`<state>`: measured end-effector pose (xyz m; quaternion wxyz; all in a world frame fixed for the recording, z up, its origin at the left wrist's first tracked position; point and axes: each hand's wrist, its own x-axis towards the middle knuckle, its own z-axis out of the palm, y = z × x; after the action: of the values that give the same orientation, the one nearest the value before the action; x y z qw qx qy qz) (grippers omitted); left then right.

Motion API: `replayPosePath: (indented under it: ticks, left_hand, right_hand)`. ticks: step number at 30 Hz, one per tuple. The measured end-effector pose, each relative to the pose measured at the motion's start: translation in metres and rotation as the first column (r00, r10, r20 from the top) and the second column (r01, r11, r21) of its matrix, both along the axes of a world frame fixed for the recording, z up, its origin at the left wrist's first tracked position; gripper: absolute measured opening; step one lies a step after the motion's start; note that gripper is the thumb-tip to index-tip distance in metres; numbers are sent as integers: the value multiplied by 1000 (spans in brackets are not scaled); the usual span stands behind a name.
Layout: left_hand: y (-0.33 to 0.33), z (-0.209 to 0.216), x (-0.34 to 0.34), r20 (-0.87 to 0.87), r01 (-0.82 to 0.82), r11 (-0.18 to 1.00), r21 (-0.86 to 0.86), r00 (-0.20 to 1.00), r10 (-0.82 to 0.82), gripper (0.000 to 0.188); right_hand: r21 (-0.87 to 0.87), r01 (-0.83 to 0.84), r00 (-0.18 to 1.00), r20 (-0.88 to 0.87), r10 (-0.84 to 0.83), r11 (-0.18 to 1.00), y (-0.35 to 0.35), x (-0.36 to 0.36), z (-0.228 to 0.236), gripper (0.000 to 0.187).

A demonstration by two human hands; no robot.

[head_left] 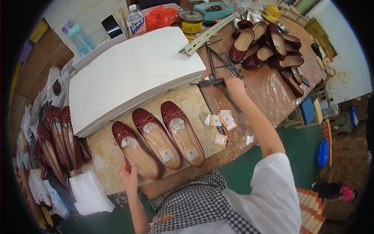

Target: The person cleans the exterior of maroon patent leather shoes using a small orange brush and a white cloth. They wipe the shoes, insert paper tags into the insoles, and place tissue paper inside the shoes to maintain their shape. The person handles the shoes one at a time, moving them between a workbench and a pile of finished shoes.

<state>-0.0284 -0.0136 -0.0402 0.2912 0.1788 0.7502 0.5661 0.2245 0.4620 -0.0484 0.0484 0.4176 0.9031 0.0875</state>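
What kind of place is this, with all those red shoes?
Most likely a small shoemaking workshop. Dark red flat shoes lie in a row on a worn workbench, more are piled at the far end, and a glue tin stands nearby.

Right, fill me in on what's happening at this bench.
A person is working on dark red flat shoes. The left hand rests on the heel end of the leftmost shoe of three lying side by side on the worktable. The right hand reaches out to a scatter of thin dark rods beside a thick stack of white sheets. More shoes are piled at the far right.
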Motion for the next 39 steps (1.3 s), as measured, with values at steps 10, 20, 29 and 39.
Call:
replayPosePath:
  ticks: [10, 20, 29, 39]
  left_hand:
    - [12, 15, 17, 837, -428, 726, 538, 376, -398, 71]
    - [32, 33, 15, 303, -237, 880, 412, 946, 113, 65]
    - [30, 18, 42, 237, -280, 871, 403, 952, 196, 79]
    - [-31, 14, -5, 33, -191, 981, 17, 981, 191, 50]
  right_hand:
    - [-367, -146, 784, -610, -119, 919, -152, 1, 109, 18]
    - [-687, -588, 659, -713, -240, 426, -307, -119, 144, 28]
    - [-248, -582, 445, -894, 48, 774, -334, -143, 131, 25]
    - [-367, -456, 527, -845, -86, 811, -230, -70, 54, 19]
